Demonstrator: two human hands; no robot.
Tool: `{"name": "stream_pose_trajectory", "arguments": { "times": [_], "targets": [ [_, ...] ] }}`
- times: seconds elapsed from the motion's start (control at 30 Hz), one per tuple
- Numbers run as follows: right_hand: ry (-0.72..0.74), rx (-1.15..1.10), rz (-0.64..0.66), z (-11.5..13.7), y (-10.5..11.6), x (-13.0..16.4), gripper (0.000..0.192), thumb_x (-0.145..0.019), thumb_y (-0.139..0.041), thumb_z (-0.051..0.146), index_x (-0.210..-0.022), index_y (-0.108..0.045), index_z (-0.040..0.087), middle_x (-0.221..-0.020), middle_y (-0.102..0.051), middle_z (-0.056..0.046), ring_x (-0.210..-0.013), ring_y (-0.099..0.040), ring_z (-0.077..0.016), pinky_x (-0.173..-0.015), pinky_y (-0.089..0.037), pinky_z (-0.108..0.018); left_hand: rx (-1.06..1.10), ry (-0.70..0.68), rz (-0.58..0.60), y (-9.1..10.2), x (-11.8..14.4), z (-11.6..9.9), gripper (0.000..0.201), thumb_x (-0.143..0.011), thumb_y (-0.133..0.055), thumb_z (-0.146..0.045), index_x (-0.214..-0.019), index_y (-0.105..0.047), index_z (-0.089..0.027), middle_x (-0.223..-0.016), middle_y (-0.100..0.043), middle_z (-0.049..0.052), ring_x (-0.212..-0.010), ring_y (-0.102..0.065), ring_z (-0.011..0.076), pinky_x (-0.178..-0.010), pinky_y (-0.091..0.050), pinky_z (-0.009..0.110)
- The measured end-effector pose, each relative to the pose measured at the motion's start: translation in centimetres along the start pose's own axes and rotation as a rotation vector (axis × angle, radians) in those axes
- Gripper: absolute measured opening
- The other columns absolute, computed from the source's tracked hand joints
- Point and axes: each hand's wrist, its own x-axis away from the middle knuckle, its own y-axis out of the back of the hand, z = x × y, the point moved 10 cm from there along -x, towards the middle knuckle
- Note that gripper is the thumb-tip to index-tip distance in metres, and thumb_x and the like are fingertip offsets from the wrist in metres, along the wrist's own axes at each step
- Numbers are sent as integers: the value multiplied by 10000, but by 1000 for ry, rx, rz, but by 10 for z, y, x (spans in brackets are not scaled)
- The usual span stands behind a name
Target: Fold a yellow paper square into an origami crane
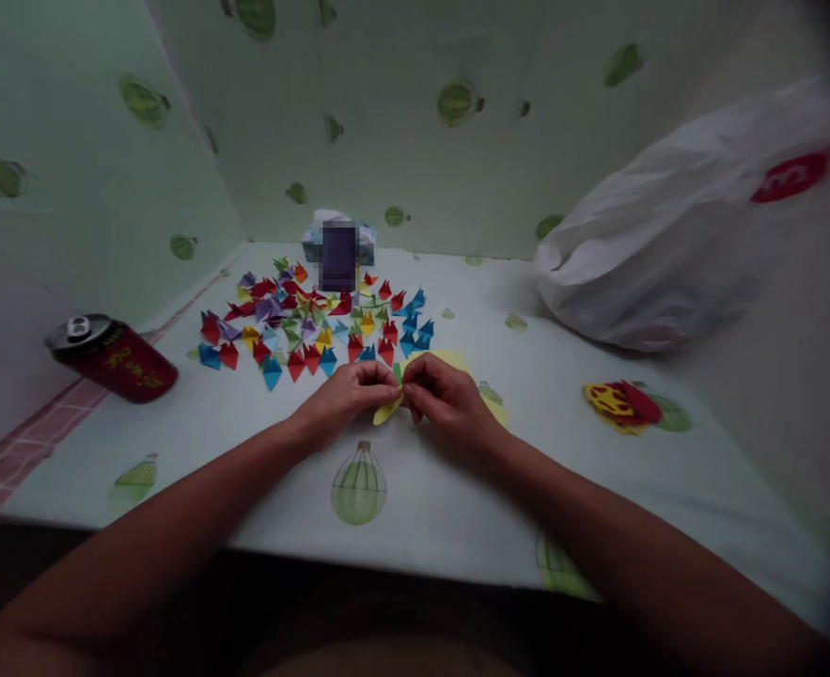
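My left hand [348,395] and my right hand [444,397] meet over the pale cloth-covered surface [527,451], fingertips pinched together on a small green folded paper piece [398,374]. A yellow paper piece [388,411] sticks out just below the fingers. More yellow paper sheets [457,362] lie under and behind my right hand. Just beyond the hands spreads a pile of several small folded paper triangles [316,324] in red, blue, purple, yellow and green.
A dark red can [113,355] lies on its side at the left. A tissue pack [339,243] stands behind the pile. A large white plastic bag [675,235] fills the right. A red-and-yellow paper stack [622,402] lies at the right.
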Motion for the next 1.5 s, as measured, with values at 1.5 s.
{"name": "stream_pose_trajectory", "arguments": {
  "times": [1.5],
  "targets": [
    [-265, -247, -74, -21, 2, 2, 168, -812, -630, 307, -722, -562, 183, -608, -610, 34, -435, -531, -86, -460, -409, -238, 109, -20, -18, -4, 0, 1, 236, -701, -768, -273, -825, -605, -156, -734, -626, -13, -631, -564, 94, -608, -434, 223]
  ]
}}
